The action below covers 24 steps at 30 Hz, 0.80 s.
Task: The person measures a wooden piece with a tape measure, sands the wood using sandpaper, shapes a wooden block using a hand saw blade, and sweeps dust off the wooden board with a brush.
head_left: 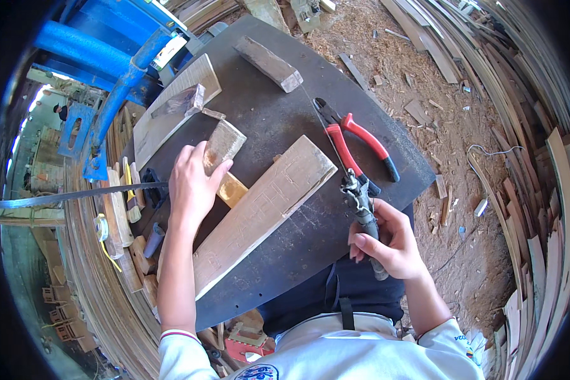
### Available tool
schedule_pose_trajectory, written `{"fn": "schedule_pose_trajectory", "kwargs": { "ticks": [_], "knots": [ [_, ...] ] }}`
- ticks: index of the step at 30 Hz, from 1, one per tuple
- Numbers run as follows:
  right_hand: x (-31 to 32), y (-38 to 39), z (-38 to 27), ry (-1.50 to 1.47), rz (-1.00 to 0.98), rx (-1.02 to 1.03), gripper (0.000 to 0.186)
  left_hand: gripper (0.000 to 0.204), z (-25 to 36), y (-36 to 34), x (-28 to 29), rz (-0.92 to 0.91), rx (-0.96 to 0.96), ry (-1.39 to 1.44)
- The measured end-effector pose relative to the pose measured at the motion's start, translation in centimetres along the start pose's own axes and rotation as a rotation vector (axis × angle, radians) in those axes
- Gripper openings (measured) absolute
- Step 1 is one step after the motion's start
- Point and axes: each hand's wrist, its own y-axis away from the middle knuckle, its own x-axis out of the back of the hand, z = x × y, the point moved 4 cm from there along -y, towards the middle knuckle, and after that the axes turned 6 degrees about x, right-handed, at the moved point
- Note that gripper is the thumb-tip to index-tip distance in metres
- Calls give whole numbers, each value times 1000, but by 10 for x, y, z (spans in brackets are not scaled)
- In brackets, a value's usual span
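Note:
On the dark metal table, my left hand (pixel 196 180) grips a small wooden block (pixel 227 144), with the thumb at its near edge. A yellowish wood piece (pixel 232 190) lies just beside that thumb, partly under a long thick board (pixel 266 212) with faint marks on its face. Held in my right hand (pixel 391 242) at the table's near right edge is a hand tool with a dark handle and a metal clamp-like head (pixel 358 193). A thin line runs from this head toward the far side; whether it belongs to the tool, I cannot tell. Red-handled pliers (pixel 365 139) lie beyond it.
The table (pixel 259 107) also bears a wood block (pixel 269 63) and a flat board (pixel 171 114). A blue machine frame (pixel 117 88) stands at far left, with a metal strip (pixel 82 195) reaching the table. Stacked wood strips (pixel 519 209) and a littered floor (pixel 418 114) lie right.

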Motion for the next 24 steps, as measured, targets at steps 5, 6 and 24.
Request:
{"fn": "schedule_pose_trajectory", "kwargs": {
  "ticks": [5,6,24],
  "knots": [
    [6,19,-13,191,68,7,32,60,24,22,31,189,-84,46],
    [8,23,-16,191,68,-9,32,61,31,27,38,246,-148,68],
    [-14,23,-43,1049,146,162,26,70,104,69,15,-85,-467,172]
  ]
}}
